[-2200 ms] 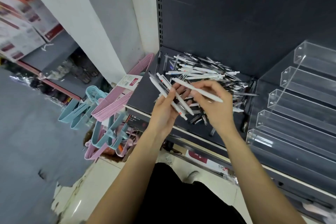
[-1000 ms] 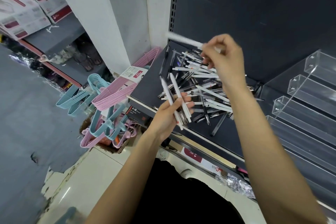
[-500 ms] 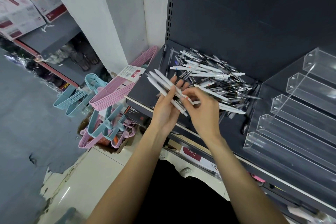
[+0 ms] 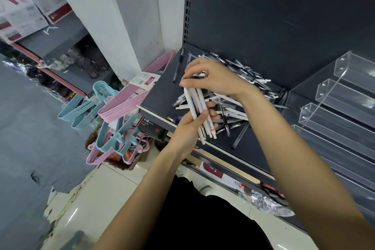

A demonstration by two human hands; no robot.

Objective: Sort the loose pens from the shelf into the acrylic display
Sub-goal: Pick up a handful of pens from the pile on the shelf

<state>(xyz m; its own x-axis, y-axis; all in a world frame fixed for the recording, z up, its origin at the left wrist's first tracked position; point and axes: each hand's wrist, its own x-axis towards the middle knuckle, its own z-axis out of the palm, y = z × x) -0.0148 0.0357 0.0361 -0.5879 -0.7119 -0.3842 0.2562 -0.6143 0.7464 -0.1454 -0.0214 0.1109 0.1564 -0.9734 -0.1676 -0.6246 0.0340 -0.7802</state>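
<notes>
The left hand (image 4: 189,129) grips a small bundle of white pens (image 4: 197,107) just above the front edge of the dark shelf (image 4: 160,91), its fingers curled round the lower half of the barrels. The right hand (image 4: 211,77) sits at the top of that bundle, fingers bent over the upper ends and touching them; whether it pinches a single pen there or only squares the ends, I cannot tell. The step in hand looks like gathering matching pens into one bunch before any go to the clear display (image 4: 332,111), which stands well to the right of both hands, its troughs bare. To do this well, I would keep the left grip low and firm so the barrels cannot fan out, and use the right fingertips to tap the ends flush, all tips one way. The bundle's long axis runs from the right hand down toward the person, leaning slightly to the right, with the red-marked ends nearest the body. The loose pile of pens (image 4: 239,95) lies behind and under the right wrist, pens crossing at every angle. Its jumble could snag a pen pulled out carelessly.
</notes>
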